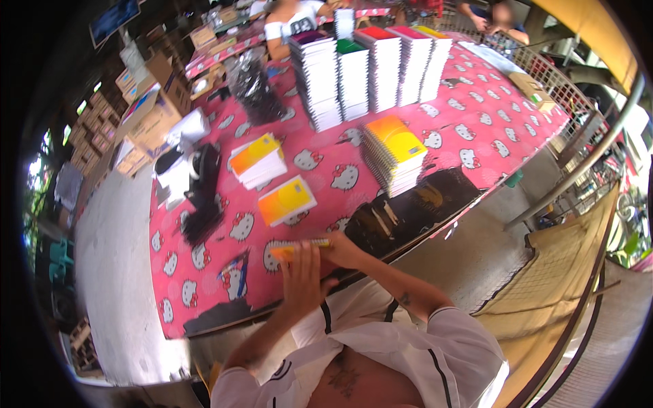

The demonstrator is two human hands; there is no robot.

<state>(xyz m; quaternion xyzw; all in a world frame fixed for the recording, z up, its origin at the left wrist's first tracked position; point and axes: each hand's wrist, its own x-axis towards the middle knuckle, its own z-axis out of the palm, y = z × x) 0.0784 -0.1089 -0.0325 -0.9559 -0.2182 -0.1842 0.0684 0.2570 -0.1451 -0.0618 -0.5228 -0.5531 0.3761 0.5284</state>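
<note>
Close to the table's near edge, a thin yellow-orange notebook (318,243) is held on edge between my two hands. My left hand (303,275) has its fingers up against the notebook's near side. The right hand (338,250) grips the notebook's right end, its fingers partly hidden. Just beyond lies a yellow-orange notebook (287,201) flat on the table, with a small fanned pile of similar notebooks (258,160) behind it. To the right stands a taller stack of yellow-orange spiral notebooks (394,155).
The table wears a pink cartoon-cat cover (326,160), torn to black near the front. Tall notebook stacks (384,71) with coloured covers stand at the back. A black plastic bag (255,88), a dark tool (203,183), cartons (153,119) and a blue pen (243,268) lie leftward. People work beyond.
</note>
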